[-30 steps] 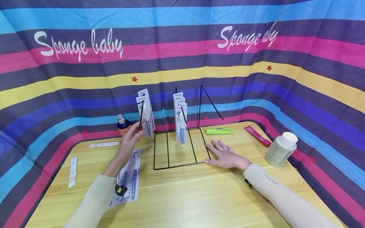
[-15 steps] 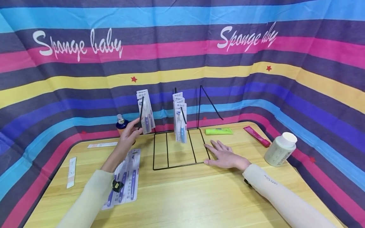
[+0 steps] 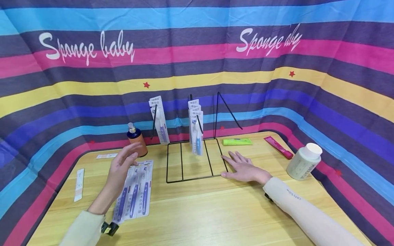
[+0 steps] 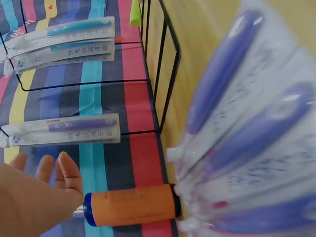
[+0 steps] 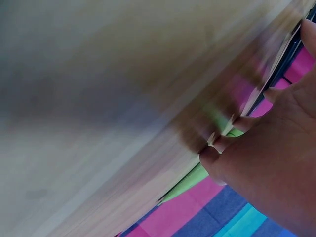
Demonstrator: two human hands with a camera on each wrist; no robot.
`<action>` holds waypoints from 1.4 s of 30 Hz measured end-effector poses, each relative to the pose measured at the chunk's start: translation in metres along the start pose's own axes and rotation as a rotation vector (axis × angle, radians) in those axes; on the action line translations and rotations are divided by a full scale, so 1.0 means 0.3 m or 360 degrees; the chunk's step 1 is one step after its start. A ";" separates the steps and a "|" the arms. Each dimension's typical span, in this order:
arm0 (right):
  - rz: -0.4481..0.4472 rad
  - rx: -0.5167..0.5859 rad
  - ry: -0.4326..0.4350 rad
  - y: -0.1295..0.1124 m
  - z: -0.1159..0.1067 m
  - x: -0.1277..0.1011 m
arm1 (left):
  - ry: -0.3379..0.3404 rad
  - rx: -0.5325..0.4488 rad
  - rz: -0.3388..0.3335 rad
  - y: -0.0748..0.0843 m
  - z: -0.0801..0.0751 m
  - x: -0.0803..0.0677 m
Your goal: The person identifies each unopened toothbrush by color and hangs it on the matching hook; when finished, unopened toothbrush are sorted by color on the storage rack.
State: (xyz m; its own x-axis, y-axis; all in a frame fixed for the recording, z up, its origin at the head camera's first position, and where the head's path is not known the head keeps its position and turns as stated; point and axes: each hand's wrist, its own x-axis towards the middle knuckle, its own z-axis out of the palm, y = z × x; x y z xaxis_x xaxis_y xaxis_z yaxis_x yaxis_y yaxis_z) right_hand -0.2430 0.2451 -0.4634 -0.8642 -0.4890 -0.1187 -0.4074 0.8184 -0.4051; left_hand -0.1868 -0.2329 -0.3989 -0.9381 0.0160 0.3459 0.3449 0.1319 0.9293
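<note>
Your left hand (image 3: 123,164) has let go of the toothbrush pack (image 3: 160,120) and dropped back from the wire rack (image 3: 197,150) — a second ago its fingers were up at the left hook. That pack now hangs there on its own, beside the orange bottle (image 3: 136,136). The hand hovers with fingers loose and spread, holding nothing, just above the toothbrush packs (image 3: 135,191) lying flat on the table (image 3: 215,212). Your right hand (image 3: 243,167) has not moved — it lies palm down, fingers straight, pressing the rack's base at its right edge, near the green tube (image 3: 237,141).
</note>
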 end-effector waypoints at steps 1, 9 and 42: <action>0.0003 -0.0002 0.0001 0.001 -0.001 -0.002 | 0.0025 0.0010 -0.0045 0.001 -0.006 -0.018; 0.0014 0.0003 -0.0002 0.007 0.000 -0.005 | 0.0219 0.0037 -0.0361 -0.049 -0.088 -0.163; 0.0004 -0.0003 0.0004 0.000 -0.002 0.001 | -0.0107 0.0621 -0.0918 -0.128 -0.180 -0.261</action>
State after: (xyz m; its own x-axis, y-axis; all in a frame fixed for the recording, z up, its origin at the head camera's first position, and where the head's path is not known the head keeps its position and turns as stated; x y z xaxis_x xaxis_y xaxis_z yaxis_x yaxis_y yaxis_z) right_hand -0.2434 0.2450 -0.4629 -0.8661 -0.4859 -0.1174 -0.4056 0.8203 -0.4032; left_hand -0.1248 -0.2928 -0.4548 -0.9724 -0.1040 -0.2091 -0.2331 0.4842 0.8433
